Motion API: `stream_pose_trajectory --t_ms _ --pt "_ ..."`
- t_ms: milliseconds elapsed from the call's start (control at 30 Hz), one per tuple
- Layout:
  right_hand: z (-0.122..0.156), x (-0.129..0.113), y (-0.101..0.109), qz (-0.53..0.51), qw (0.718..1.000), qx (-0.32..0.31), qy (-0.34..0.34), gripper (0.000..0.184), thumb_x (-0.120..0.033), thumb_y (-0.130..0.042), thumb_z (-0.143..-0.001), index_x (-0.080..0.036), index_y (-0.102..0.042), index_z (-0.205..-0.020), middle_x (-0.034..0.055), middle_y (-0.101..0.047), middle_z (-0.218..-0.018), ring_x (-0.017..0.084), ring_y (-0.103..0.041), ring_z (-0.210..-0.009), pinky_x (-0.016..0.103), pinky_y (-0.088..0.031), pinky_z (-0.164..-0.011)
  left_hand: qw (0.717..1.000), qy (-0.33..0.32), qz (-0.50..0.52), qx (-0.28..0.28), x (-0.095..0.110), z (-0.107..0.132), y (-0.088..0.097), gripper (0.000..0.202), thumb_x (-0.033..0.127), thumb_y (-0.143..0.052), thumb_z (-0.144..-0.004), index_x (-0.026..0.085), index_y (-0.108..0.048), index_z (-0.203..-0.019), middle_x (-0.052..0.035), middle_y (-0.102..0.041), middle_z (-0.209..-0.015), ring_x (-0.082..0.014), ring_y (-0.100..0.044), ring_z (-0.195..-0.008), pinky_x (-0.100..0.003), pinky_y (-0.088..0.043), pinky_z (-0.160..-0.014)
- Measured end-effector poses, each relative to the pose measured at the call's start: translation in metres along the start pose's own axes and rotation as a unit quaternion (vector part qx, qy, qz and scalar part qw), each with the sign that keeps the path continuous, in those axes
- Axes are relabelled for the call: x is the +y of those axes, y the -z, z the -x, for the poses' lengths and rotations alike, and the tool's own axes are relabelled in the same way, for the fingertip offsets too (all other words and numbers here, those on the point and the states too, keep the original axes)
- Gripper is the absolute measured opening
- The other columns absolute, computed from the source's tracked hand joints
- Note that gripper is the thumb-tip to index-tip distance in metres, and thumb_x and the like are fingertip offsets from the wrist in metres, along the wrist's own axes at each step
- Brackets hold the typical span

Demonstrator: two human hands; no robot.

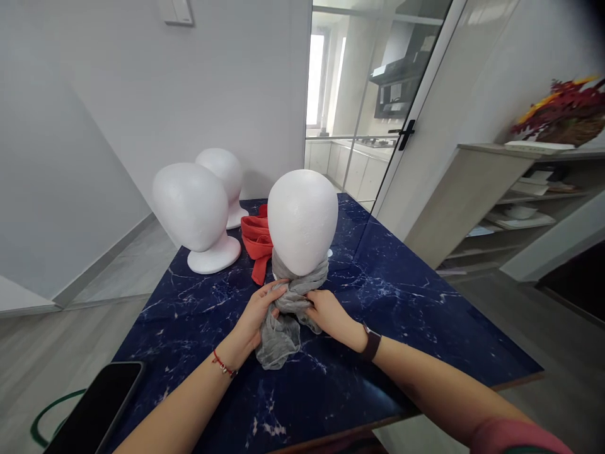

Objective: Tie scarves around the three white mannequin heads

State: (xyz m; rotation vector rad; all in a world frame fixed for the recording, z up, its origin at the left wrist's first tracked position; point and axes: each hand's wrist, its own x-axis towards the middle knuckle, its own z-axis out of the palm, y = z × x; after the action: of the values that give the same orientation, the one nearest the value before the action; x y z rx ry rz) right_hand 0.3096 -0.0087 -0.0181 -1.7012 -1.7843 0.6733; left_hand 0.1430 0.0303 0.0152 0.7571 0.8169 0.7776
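A white foam mannequin head (303,217) stands upright in front of me with a sheer grey scarf (280,340) wrapped round its neck. My left hand (261,312) is closed on the scarf at the front left, a red bracelet on that wrist. From the right, my right hand (329,314) grips the scarf's bunched front, with some fingertips hidden in the fabric. A dark band circles the right wrist. The scarf's loose end hangs down and spreads over the table between my hands.
Two more foam heads, a nearer one (191,208) and a farther one (221,173), stand at the left. A folded red cloth (258,243) lies behind the scarf on the blue marbled table (378,315). A phone (97,407) is at the lower left.
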Motion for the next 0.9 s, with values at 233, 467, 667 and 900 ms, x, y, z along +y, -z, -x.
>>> stream_pose_trajectory --t_ms 233,467,667,900 --pt "-0.006 -0.014 -0.012 -0.567 0.821 -0.019 -0.057 0.018 -0.022 -0.066 -0.063 -0.018 -0.063 -0.079 0.0005 -0.066 -0.079 0.016 -0.06 -0.077 0.031 -0.045 -0.078 0.991 -0.059 -0.107 0.047 -0.003 -0.001 0.002 0.036 0.035 -0.074 -0.063 0.013 -0.068 -0.091 -0.0018 -0.065 -0.071 -0.0055 -0.045 -0.047 -0.017 -0.027 -0.041" --pt "-0.004 -0.024 -0.006 -0.683 0.722 -0.013 -0.11 0.026 -0.035 -0.065 -0.073 -0.018 -0.064 -0.093 0.0038 -0.068 -0.088 0.018 -0.061 -0.084 0.032 -0.047 -0.077 0.901 -0.204 -0.382 0.038 -0.005 -0.004 0.01 0.026 0.043 -0.062 -0.075 0.018 -0.07 -0.079 -0.0025 -0.066 -0.078 -0.017 -0.054 -0.073 -0.025 -0.039 -0.069" --pt "-0.007 -0.026 0.003 -0.675 0.723 -0.038 -0.144 0.029 -0.039 -0.061 -0.076 -0.018 -0.063 -0.095 0.0039 -0.069 -0.089 0.019 -0.062 -0.087 0.031 -0.047 -0.075 0.894 -0.204 -0.398 0.019 -0.013 -0.005 0.009 0.033 0.046 -0.051 -0.082 0.019 -0.071 -0.08 -0.0054 -0.058 -0.088 -0.0207 -0.051 -0.092 -0.032 -0.037 -0.089" --pt "-0.004 -0.027 -0.004 -0.665 0.736 -0.005 -0.128 0.027 -0.033 -0.068 -0.07 -0.018 -0.063 -0.092 0.0028 -0.069 -0.092 0.017 -0.062 -0.084 0.029 -0.046 -0.074 0.85 -0.324 -0.406 0.088 -0.018 0.0 0.006 0.014 0.029 -0.065 -0.072 0.022 -0.071 -0.083 -0.0049 -0.047 -0.102 -0.0203 -0.049 -0.099 -0.033 -0.038 -0.092"
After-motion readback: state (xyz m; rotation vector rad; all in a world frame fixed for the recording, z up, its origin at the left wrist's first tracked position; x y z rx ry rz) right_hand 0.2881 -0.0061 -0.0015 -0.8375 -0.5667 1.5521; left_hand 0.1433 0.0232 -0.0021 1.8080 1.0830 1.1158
